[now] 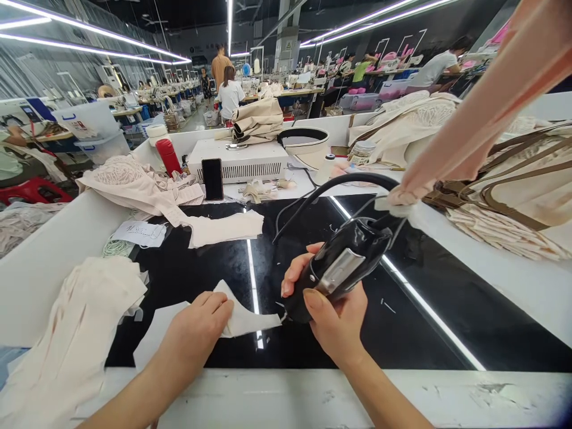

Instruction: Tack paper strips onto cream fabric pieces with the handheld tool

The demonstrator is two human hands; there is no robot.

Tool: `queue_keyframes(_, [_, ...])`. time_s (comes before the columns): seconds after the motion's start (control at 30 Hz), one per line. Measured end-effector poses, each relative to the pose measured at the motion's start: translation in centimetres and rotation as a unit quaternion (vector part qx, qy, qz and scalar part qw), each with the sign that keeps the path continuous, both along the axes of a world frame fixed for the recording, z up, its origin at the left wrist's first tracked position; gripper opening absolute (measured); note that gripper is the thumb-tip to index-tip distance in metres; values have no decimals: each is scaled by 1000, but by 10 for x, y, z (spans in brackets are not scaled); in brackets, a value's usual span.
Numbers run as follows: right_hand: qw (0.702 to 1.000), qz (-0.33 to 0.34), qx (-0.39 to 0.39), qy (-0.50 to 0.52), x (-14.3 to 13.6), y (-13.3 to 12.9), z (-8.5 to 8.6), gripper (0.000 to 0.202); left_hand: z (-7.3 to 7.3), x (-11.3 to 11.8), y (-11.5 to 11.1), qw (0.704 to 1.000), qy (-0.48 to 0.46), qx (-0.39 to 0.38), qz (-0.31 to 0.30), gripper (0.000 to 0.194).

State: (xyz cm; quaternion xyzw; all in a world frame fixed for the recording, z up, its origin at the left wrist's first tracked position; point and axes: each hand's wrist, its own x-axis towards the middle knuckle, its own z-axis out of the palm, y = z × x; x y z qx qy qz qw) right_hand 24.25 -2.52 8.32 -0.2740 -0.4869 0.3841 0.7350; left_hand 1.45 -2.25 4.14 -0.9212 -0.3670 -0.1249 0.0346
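Note:
My right hand (337,319) is wrapped round a black corded hand tool (333,271) with a silver plate on its side. The tool tilts down to the left, and its narrow tip meets the pointed end of a small cream fabric piece (250,322). With fingers pressed together, my left hand (196,325) grips the other end of that piece against the black glossy board (402,339). A white sheet (156,328) lies partly under my left wrist. What exact kind of tool this is, I cannot make out.
Stacked cream fabric pieces (84,322) lie at the left, and a cream strip (227,229) lies farther back. Behind stand a phone (212,179), a white box (241,161) and a red bottle (168,156). Pink cloth (482,113) hangs by the tool's cable (330,182).

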Motion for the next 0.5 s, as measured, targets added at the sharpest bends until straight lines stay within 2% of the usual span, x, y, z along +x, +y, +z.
queue_keyframes(0.13, [1000,-12,-9,-14,0,-1,-1,34,12,14,5,980,-78,11,-181,21])
queue_keyframes(0.23, [999,-17,-13,-23,0,-1,-2,35,11,26,10,956,-76,27,-282,16])
queue_keyframes(0.37, [999,-22,-16,-29,0,-1,-3,32,2,31,18,951,-48,32,-302,18])
queue_keyframes(0.5, [999,-21,-18,-31,0,-1,-1,31,-3,21,22,961,-46,8,-271,25])
